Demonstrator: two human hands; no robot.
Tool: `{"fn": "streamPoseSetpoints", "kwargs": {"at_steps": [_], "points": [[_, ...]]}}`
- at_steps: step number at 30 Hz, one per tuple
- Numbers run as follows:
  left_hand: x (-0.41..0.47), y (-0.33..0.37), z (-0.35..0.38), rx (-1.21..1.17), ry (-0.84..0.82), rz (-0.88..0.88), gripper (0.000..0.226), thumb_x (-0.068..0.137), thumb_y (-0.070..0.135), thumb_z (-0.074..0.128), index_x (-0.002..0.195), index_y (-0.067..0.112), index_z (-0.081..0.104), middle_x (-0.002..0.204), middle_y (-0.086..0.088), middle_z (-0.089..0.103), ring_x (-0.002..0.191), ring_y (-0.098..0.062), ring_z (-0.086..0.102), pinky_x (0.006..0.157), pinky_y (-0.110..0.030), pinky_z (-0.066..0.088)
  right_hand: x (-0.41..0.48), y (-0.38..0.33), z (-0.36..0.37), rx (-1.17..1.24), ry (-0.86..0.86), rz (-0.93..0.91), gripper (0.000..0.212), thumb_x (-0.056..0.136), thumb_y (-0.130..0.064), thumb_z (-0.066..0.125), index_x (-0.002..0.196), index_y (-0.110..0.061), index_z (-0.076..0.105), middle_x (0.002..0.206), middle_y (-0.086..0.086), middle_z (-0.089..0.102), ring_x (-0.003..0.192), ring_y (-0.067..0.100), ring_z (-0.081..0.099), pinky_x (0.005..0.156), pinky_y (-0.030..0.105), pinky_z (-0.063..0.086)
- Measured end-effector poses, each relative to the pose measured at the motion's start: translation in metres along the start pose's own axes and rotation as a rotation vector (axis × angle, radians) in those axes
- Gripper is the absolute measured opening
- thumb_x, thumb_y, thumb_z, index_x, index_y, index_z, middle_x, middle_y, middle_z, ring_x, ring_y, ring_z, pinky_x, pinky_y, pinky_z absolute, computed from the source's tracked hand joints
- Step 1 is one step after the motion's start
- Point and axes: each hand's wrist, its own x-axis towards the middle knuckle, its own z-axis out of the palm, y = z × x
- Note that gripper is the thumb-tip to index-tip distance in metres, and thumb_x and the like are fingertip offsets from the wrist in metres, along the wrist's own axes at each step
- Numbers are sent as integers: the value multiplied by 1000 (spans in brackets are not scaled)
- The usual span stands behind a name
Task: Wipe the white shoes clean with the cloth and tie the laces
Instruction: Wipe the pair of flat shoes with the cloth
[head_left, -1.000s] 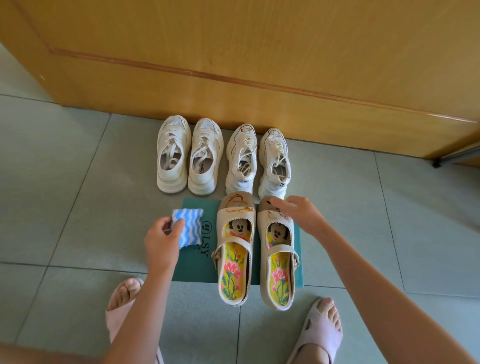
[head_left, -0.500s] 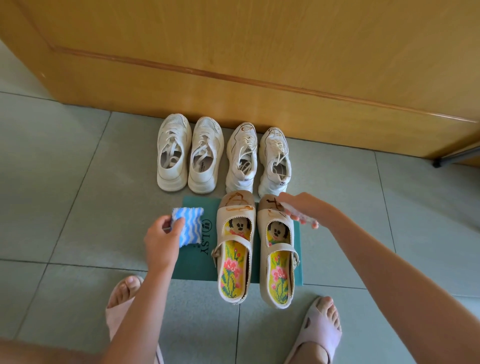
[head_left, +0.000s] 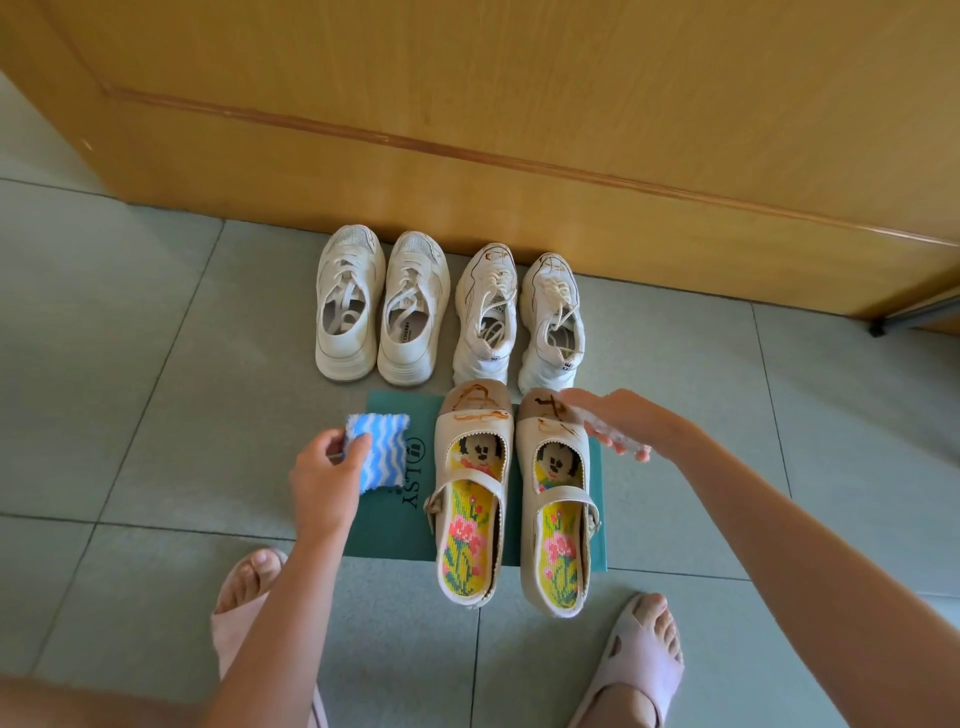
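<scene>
A: Where are the shoes and the cloth?

B: Two cream strap shoes with brown scribbles on the toes (head_left: 511, 499) stand side by side on a flat green cardboard box lid (head_left: 387, 514) on the grey tiled floor (head_left: 130, 364). The blue-and-white wavy fluffy cloth (head_left: 382, 451) hangs over the lid's left part, pinched at its left edge by the left hand (head_left: 324, 480).

A: And the other grip?

B: The right hand (head_left: 615, 423) hovers flat over the toe of the right strap shoe, fingers stretched out and blurred, holding nothing.

A: Anything inside the shoes?

B: Each holds a bright cross-stitch insole (head_left: 465, 545) with a cartoon mouse and pink flowers.

A: Beyond that?

B: Two pairs of white lace-up sneakers (head_left: 447, 312) line up against a wooden door (head_left: 519, 130), laces loose, some tucked into the openings. Two feet in pink slippers (head_left: 641, 665) stand nearest the camera.
</scene>
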Motion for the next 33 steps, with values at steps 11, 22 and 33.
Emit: {"fn": "streamPoseSetpoints", "kwargs": {"at_steps": [11,22,33], "points": [[-1,1,-1,-1,-14,19,16,86,23,62,81,9,58,66,-1,52,61,-16,44,52,-27,33,-22,30,-28,286,57,-395,29,95,-37,47,115,-18,55,104,1,60,100,24,57,82,45,54],[-2,0,-3,12,-9,19,19,87,24,61,89,4,62,72,-3,54,64,-15,46,52,-24,33,12,-4,11,41,253,-121,53,85,-63,42,67,-16,54,61,0,49,56,13,43,59,22,39],[0,0,-2,-28,-18,1,20,86,22,62,89,3,62,71,-3,54,63,-15,45,52,-25,33,18,-22,18,-9,309,-212,59,81,-71,44,74,-15,61,69,-1,58,62,13,52,70,29,47]]}}
